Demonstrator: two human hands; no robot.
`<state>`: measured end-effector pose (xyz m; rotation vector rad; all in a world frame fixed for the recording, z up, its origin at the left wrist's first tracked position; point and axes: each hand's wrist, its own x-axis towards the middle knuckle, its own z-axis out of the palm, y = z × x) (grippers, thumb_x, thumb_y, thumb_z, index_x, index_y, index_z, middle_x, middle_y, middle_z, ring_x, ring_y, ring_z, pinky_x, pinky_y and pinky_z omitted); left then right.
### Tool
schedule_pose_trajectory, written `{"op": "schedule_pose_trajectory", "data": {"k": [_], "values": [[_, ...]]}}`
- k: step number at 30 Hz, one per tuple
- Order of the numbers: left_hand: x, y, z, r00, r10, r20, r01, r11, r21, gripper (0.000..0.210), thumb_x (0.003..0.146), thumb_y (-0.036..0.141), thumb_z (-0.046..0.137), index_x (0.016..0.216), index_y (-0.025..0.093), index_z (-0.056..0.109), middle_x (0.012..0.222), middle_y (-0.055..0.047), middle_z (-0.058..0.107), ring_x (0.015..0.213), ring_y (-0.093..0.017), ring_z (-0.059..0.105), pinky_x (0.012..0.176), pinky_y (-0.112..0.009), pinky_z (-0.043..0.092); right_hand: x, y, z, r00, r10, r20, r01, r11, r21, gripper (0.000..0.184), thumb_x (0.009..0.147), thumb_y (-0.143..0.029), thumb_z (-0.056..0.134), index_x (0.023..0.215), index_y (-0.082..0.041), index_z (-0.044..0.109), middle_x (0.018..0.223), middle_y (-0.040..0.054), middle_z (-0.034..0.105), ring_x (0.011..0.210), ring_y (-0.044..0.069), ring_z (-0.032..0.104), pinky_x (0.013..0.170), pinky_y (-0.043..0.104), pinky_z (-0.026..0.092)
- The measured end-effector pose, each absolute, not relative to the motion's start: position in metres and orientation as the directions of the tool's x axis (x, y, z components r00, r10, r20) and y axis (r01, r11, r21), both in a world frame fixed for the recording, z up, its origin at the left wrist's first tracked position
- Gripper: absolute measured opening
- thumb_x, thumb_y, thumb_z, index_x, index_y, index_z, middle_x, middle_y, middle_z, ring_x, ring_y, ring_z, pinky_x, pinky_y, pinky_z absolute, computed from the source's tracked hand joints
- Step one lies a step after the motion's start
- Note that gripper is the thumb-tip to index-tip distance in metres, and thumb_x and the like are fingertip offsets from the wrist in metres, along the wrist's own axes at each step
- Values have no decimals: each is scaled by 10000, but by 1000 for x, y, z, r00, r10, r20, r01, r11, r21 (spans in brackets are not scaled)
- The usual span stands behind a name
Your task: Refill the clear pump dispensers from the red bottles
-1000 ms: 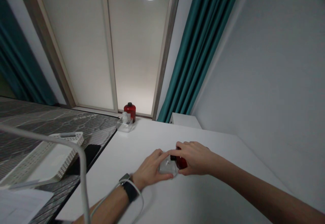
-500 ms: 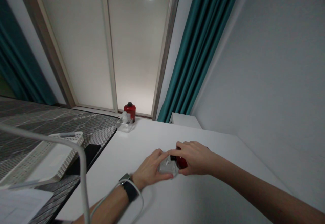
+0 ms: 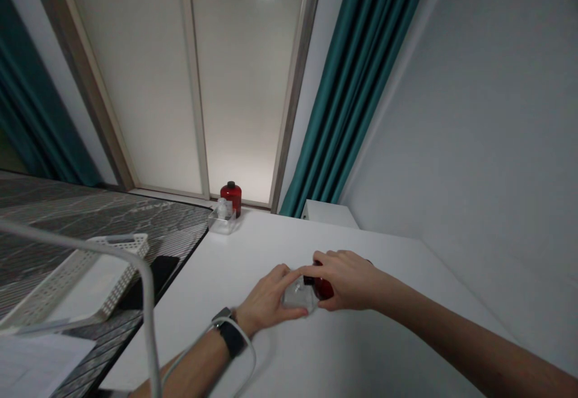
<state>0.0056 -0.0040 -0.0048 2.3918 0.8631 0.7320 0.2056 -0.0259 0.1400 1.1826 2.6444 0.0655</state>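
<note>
Over the white table, my right hand (image 3: 345, 280) is closed around a dark red bottle (image 3: 323, 289). The bottle lies tilted on its side, its black cap (image 3: 309, 280) toward the left. My left hand (image 3: 271, 301) curls its thumb and fingers around a small clear container (image 3: 297, 297), whose exact kind I cannot make out. The bottle's cap end is over the container's right side; whether they touch is unclear. My right palm and fingers cover most of the bottle.
At the table's (image 3: 271, 241) far left corner stand another red bottle (image 3: 231, 198) and a clear tray (image 3: 221, 224) with a small clear object in it. To the left are a white basket (image 3: 121, 274), a black flat item (image 3: 158, 277), papers (image 3: 40, 362) and a pale cable (image 3: 147, 301).
</note>
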Motion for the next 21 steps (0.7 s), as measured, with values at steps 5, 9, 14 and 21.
{"op": "schedule_pose_trajectory", "data": {"k": [5,9,14,21], "values": [[6,-4,-5,655,689,312,430,-679,595,771,793,436,743,1445,312,351,1085,-48,530,998,-252,533,866,-371,470,205,-26,141,-646,737,-200,727,674,134,601,783,-488,698,1340,-384,496,1015,70,632,805,267,658,643,330,412],[5,-3,-6,659,683,314,424,-683,595,762,806,447,731,1447,303,345,1088,-53,526,1001,-254,530,869,-377,472,205,-26,142,-644,738,-202,727,672,140,610,782,-479,705,1346,-389,491,1014,66,629,816,265,654,655,329,418],[5,-4,-4,659,686,309,429,-680,594,772,808,446,733,1454,306,336,1088,-55,524,998,-255,531,868,-381,473,205,-25,141,-651,732,-202,718,680,151,609,784,-501,694,1345,-385,488,1012,69,631,808,285,666,638,338,423],[6,-5,0,662,688,296,429,-672,604,761,800,422,743,1442,283,358,1086,-61,526,1003,-259,531,875,-389,475,205,-26,141,-645,734,-211,721,677,150,594,802,-505,682,1348,-380,484,1015,70,628,811,273,660,661,346,439]]}}
